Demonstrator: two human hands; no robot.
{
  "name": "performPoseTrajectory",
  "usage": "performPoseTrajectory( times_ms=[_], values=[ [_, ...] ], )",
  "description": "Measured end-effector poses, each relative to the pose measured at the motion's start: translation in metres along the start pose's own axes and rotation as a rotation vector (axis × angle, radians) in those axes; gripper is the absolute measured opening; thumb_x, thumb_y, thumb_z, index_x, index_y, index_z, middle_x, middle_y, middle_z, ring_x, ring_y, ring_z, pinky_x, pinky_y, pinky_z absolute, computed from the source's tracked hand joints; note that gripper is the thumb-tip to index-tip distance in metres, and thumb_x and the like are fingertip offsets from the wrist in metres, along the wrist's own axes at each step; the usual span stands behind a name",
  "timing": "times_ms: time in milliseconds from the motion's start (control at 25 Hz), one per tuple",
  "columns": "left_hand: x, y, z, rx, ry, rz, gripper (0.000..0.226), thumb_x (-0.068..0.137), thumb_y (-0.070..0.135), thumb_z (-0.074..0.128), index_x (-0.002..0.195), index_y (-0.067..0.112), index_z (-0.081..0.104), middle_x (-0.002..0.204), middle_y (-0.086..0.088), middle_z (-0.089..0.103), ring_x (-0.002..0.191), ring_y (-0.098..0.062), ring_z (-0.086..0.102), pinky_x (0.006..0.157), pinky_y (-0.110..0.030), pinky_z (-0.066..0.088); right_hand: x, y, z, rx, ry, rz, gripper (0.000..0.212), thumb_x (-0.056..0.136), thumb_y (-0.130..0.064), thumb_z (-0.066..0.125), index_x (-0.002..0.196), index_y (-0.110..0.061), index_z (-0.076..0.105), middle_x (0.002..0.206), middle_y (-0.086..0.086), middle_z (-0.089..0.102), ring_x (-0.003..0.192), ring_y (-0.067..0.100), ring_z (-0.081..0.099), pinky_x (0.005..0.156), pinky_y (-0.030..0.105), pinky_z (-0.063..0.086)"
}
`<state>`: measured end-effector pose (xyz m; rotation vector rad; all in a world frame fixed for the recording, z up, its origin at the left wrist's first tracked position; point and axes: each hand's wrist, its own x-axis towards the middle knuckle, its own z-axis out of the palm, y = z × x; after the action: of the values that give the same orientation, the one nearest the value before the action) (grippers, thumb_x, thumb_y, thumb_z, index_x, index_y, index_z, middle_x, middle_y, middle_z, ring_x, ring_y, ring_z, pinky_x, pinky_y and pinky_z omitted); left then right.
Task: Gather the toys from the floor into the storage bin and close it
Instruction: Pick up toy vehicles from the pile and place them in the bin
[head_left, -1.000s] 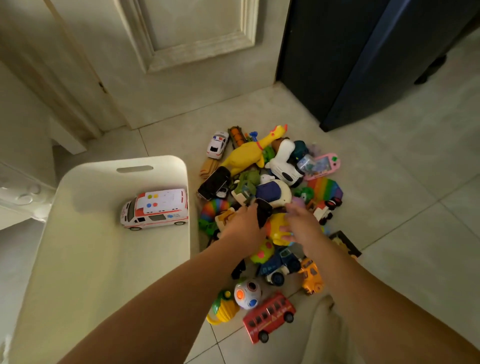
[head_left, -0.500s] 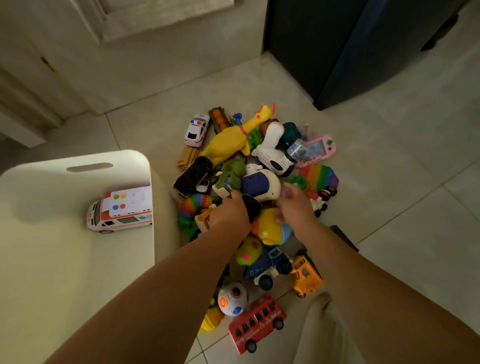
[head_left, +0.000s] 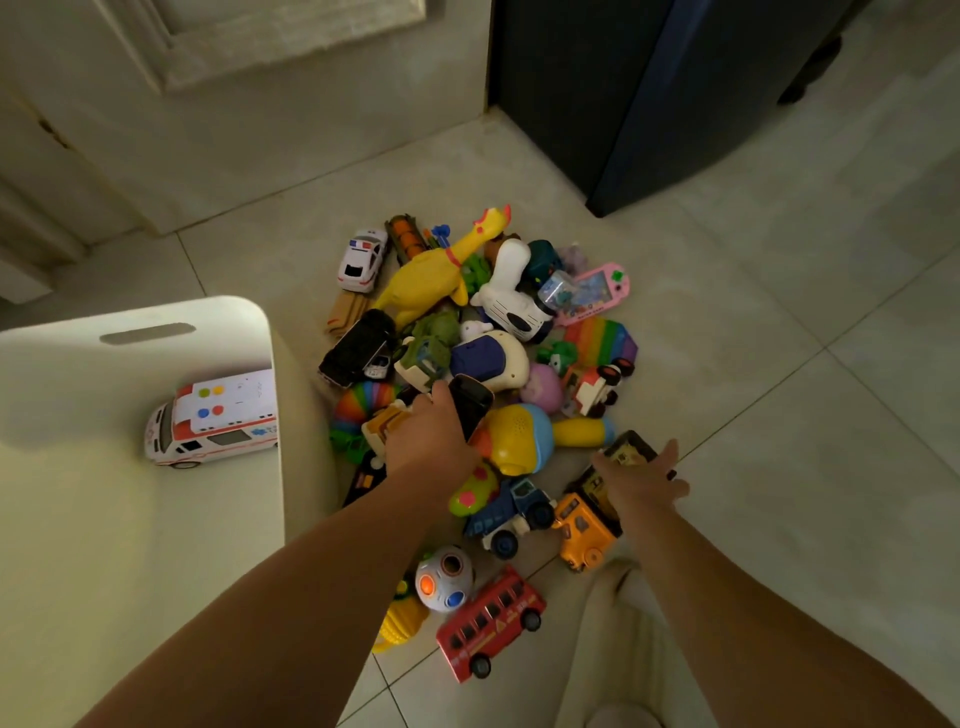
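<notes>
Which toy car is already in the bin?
The white ambulance. It alone sits inside the bin; the police car, red bus and other vehicles lie on the floor.

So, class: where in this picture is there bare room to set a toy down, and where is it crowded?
Free: the storage bin, bare in front of the ambulance; floor tiles right of the pile, toward the dark cabinet; the strip between the police car and the door. Crowded: the heap around the left hand and right hand.
</notes>
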<state>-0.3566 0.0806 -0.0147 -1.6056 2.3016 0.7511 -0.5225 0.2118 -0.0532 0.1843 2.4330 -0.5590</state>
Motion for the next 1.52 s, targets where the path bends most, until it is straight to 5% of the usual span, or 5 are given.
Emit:
performPoseTrajectory(
  times_ms=[600, 760, 880, 1160, 1520],
  values=[
    [-0.059, -0.014, -0.072, -1.338, -0.208, -0.222, 0.017, 0.09, 0.034, 0.057, 0.093, 0.02, 0.067, 0.092, -0.003, 0.072, 0.091, -0.023, 0.067, 0.086, -0.038, 0.052, -0.052, -0.009, -0.031, 0.296, 0.131, -0.213, 0.083, 0.08, -0.047, 0.062, 0.149, -0.031, 0.018, 0.142, 0.021, 0.03, 0.114, 0.045, 0.05, 0.089, 0.055, 0.05],
    [-0.09, -0.039, -0.099, -1.622, -0.268, -0.139, 0.042, 0.087, 0.036, 0.052, 0.119, 0.012, 0.062, 0.105, -0.013, 0.067, 0.096, -0.031, 0.063, 0.095, -0.048, 0.048, -0.125, -0.052, -0.046, 0.616, -0.274, -0.578, 0.064, 0.082, -0.027, 0.058, 0.142, -0.029, 0.037, 0.125, 0.011, 0.058, 0.095, 0.025, 0.068, 0.066, 0.034, 0.059],
    [-0.115, -0.073, -0.133, -1.737, -0.248, -0.061, 0.046, 0.088, 0.049, 0.047, 0.115, 0.015, 0.062, 0.095, -0.011, 0.068, 0.082, -0.026, 0.065, 0.076, -0.039, 0.054, -0.2, -0.083, -0.042, 0.726, -0.769, -0.499, 0.037, 0.089, -0.021, 0.052, 0.125, -0.014, 0.058, 0.096, 0.008, 0.071, 0.072, 0.017, 0.071, 0.056, 0.027, 0.055],
    [-0.158, -0.193, -0.164, -1.759, -0.032, -0.131, 0.064, 0.089, 0.068, 0.038, 0.117, 0.018, 0.066, 0.105, -0.012, 0.074, 0.085, -0.025, 0.073, 0.064, -0.034, 0.058, -0.319, -0.105, 0.036, 0.332, -1.336, -0.426, 0.036, 0.084, -0.047, 0.061, 0.106, -0.019, 0.069, 0.092, 0.007, 0.075, 0.077, 0.02, 0.072, 0.072, 0.034, 0.056],
    [-0.149, -0.28, -0.135, -1.74, 0.176, -0.433, 0.051, 0.085, 0.067, 0.049, 0.106, 0.023, 0.064, 0.101, -0.011, 0.074, 0.09, -0.028, 0.073, 0.077, -0.041, 0.059, -0.298, -0.083, 0.191, -0.543, -1.036, -0.657, 0.091, 0.066, -0.017, 0.085, 0.144, -0.016, 0.038, 0.12, 0.009, 0.066, 0.094, 0.025, 0.069, 0.077, 0.035, 0.057]
  ],
)
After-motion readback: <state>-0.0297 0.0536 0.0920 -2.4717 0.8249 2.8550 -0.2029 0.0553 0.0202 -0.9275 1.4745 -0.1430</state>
